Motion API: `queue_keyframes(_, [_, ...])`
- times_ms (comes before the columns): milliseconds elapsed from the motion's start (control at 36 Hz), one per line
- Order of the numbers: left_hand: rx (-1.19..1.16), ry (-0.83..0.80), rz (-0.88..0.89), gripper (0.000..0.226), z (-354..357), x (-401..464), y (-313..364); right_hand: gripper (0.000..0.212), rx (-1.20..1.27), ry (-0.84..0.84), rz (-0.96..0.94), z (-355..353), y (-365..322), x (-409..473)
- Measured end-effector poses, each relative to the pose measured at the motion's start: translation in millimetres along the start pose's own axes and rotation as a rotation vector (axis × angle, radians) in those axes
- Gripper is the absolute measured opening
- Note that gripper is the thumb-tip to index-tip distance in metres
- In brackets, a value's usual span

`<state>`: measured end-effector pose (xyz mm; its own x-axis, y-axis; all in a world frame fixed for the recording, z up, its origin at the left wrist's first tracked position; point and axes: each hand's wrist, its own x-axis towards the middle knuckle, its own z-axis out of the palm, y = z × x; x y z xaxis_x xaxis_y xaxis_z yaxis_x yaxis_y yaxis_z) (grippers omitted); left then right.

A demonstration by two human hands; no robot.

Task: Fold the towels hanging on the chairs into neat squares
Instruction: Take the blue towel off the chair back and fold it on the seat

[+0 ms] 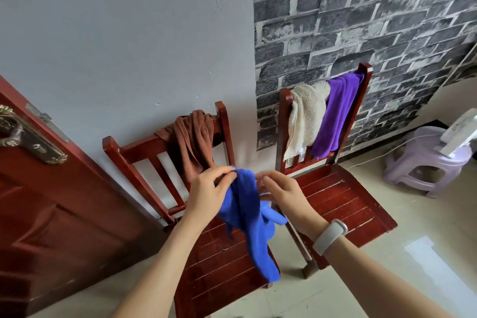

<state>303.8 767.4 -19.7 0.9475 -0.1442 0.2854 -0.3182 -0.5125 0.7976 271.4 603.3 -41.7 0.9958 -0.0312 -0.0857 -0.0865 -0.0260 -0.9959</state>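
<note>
Blue towel: crumpled blue microfibre towel (245, 212) is hanging in the air between both hands, above the seat of the left-hand dark red wooden slatted chair (219, 261), its lower end drooping toward the seat.
Left hand: left hand (206, 193) is pinching the towel's upper edge with curled fingertips, so it is closed on the cloth.
Right hand: right hand (281, 193) is hovering at the towel's right side with fingers bent; whether they are gripping the cloth I cannot tell. A grey wristband (330, 236) is sitting on that wrist.
Brown towel: bunched brown terry towel (193, 142) is draping over the left chair's backrest.
Second chair: matching dark red wooden chair (340, 199) is standing just beside the first, against the grey brick-pattern wall (361, 20).
Cream towel: cream terry towel (304, 116) is hanging over its backrest.
Purple towel: purple microfibre towel (338, 113) is hanging beside the cream one, touching it.
Surroundings: pale lilac plastic stool (423, 162) is standing at right; reddish-brown door (51, 214) at left.
</note>
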Motion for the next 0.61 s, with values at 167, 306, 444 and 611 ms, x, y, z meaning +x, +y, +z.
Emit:
queue_keyframes(167, [-0.236, -0.004, -0.140, 0.021, 0, -1, -6, 0.038, -0.179, -0.088, 0.264, 12, 21, -4])
queue_keyframes(306, [-0.459, 0.005, -0.341, 0.029, 1, 2, -15, 0.043, -0.272, -0.115, 0.317, 27, 27, 3])
queue_keyframes(444, [-0.629, 0.034, -0.495, 0.026, -4, 6, -19, 0.027, -0.047, -0.116, 0.300, 39, 34, 3])
queue_keyframes(611, [-0.550, 0.030, -0.485, 0.019, -16, 7, -25, 0.004, -0.174, 0.123, 0.133, 42, 30, 8])
